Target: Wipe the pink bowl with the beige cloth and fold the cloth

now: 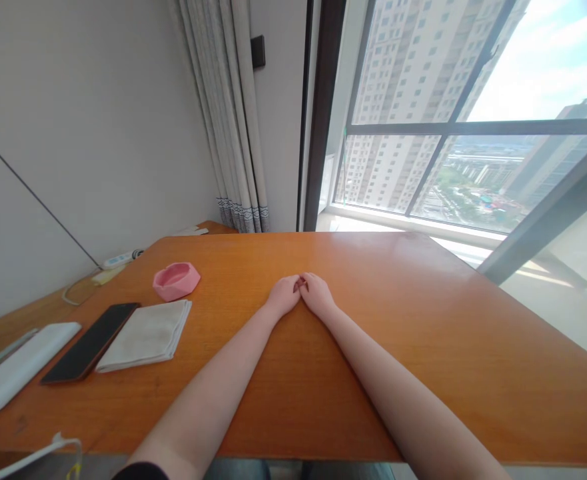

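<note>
Both forearms reach forward across the wooden table (293, 400). My left hand (284, 295) and my right hand (316, 293) rest on its top and meet at the fingers. The fingers of both are curled inward, and I see no object in them. To the left of my hands lie a folded light cloth (146, 335) and a pink angular ashtray-like dish (176, 281). A dark flat phone-like slab (90, 343) is beside the cloth, touching or nearly touching its left edge.
At the far left is a white flat device (26, 363). A power strip (118, 260) with cables lies by the wall. A white cable (33, 457) crosses the near left corner. Behind the table hang a grey curtain (228, 120) and a large window (453, 130).
</note>
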`<state>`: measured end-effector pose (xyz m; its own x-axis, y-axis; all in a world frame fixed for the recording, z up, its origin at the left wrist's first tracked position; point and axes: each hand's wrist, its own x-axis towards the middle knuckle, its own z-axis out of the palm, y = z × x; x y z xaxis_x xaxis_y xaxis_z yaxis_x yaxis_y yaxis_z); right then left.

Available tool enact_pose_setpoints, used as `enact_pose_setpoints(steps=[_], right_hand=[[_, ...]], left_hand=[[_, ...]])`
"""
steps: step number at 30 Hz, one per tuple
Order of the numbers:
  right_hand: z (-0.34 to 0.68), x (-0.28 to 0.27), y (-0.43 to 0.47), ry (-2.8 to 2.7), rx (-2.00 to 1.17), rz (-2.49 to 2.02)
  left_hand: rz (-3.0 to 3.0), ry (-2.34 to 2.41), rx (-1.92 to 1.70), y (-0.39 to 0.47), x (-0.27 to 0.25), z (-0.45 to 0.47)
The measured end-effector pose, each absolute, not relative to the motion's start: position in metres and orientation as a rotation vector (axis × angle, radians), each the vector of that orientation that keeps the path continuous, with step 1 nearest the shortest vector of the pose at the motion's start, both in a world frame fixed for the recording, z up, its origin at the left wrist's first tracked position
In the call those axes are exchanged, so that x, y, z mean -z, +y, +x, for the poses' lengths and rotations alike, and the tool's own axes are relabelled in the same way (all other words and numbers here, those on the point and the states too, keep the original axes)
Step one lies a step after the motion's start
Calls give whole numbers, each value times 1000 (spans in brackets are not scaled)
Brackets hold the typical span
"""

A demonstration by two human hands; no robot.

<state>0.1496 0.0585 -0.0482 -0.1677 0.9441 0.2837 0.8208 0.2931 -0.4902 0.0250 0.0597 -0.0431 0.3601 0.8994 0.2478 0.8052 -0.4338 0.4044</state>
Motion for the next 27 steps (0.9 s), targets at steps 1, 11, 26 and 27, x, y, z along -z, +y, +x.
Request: enact_pose_setpoints(steps=[1,11,26,27], right_hand=[[149,48,59,-2030,-300,-1571],[152,48,59,-2019,-318,-1581],[151,47,58,-2033,-287,-1600],[151,48,58,-2033,-284,-1598]], left_hand=[[2407,1529,-649,60,43,24],[2404,1529,-673,61,41,28],[2407,1528,-647,61,40,29],[2408,1529,-646,61,41,29]])
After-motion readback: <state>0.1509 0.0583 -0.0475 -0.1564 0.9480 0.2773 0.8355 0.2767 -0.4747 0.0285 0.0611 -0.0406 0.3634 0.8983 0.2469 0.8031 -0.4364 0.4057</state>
